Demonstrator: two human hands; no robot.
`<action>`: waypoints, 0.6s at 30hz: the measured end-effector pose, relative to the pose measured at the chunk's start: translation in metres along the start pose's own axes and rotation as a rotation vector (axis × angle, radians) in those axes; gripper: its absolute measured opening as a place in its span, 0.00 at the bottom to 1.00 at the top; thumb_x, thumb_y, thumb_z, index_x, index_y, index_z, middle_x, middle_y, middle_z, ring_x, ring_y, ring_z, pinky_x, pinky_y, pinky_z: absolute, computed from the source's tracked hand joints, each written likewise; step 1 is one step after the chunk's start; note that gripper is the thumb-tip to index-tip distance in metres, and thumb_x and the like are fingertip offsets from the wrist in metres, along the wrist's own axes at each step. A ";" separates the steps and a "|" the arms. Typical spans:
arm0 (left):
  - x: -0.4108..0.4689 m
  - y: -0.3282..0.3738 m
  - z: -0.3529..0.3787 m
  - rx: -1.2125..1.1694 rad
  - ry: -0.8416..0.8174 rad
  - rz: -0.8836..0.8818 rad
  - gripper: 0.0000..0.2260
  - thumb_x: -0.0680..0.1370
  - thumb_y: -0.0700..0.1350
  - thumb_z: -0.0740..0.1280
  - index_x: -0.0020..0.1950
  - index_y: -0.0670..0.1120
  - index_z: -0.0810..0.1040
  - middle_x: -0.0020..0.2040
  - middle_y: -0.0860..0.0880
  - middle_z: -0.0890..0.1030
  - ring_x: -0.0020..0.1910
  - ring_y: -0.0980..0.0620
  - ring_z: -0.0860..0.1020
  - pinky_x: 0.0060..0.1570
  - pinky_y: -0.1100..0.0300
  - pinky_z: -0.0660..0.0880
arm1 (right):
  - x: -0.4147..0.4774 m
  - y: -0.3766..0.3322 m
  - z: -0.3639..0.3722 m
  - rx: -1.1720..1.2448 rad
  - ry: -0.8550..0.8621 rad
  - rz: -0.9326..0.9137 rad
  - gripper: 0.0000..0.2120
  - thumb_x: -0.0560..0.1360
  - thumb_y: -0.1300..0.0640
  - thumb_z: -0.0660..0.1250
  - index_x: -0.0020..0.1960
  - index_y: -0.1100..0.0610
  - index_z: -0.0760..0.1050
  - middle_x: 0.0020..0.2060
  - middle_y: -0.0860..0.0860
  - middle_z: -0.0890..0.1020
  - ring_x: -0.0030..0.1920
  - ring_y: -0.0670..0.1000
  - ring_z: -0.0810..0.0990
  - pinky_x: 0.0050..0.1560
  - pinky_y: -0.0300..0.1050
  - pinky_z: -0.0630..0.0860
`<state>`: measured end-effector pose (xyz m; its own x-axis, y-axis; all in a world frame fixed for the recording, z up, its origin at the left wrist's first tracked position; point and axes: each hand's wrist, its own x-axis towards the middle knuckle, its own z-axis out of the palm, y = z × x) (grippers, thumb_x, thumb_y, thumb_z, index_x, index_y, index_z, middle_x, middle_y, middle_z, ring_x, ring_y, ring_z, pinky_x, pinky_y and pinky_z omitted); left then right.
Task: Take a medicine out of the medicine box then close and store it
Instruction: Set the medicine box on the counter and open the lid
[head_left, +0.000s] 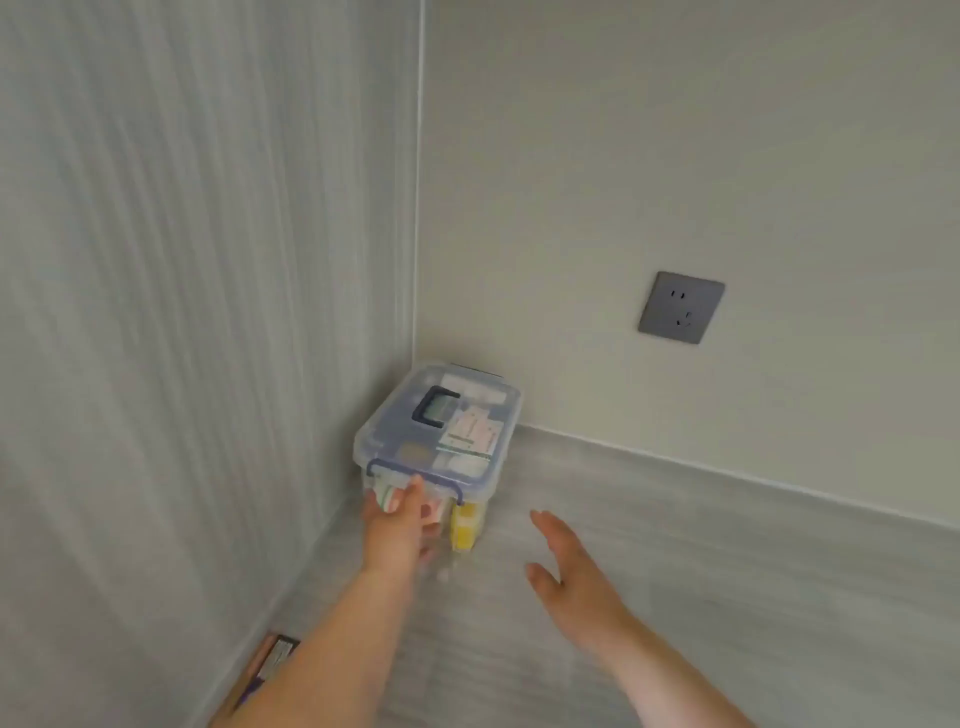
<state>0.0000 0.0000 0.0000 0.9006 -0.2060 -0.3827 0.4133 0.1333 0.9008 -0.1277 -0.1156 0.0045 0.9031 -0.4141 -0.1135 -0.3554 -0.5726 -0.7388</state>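
Medicine box (439, 431), 1, lid on, in counter (727, 545) back-left corner; left hand (397, 525) fingers touching its front latch, right hand (566, 566) spread, empty, nearby; stage unclear, judged either start or storing.

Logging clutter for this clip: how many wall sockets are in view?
1. The grey wall socket sits on the right-hand wall, above the counter, right of the lidded medicine box in the corner. Others may lie outside the frame.
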 end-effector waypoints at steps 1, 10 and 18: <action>0.008 0.003 0.004 -0.025 -0.003 0.003 0.20 0.77 0.48 0.61 0.66 0.44 0.62 0.46 0.40 0.78 0.33 0.48 0.76 0.33 0.59 0.71 | 0.010 0.000 -0.002 -0.017 0.006 -0.013 0.26 0.77 0.61 0.57 0.72 0.53 0.52 0.74 0.51 0.53 0.73 0.49 0.55 0.72 0.41 0.51; 0.046 -0.001 0.008 -0.046 0.000 0.053 0.22 0.75 0.42 0.65 0.66 0.40 0.64 0.51 0.38 0.79 0.43 0.41 0.79 0.37 0.53 0.78 | 0.102 -0.012 -0.027 0.026 0.131 -0.045 0.23 0.76 0.61 0.58 0.70 0.57 0.58 0.72 0.55 0.60 0.72 0.53 0.59 0.73 0.46 0.55; 0.063 0.013 -0.017 0.116 -0.320 -0.021 0.16 0.76 0.42 0.63 0.63 0.43 0.67 0.35 0.45 0.80 0.32 0.50 0.80 0.27 0.63 0.79 | 0.164 -0.009 -0.052 0.066 0.275 0.098 0.24 0.75 0.57 0.61 0.69 0.59 0.61 0.70 0.58 0.64 0.70 0.57 0.62 0.72 0.51 0.58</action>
<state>0.0649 0.0056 -0.0159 0.7965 -0.5038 -0.3343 0.3968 0.0185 0.9177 0.0112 -0.2146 0.0271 0.7627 -0.6467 -0.0088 -0.4131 -0.4767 -0.7760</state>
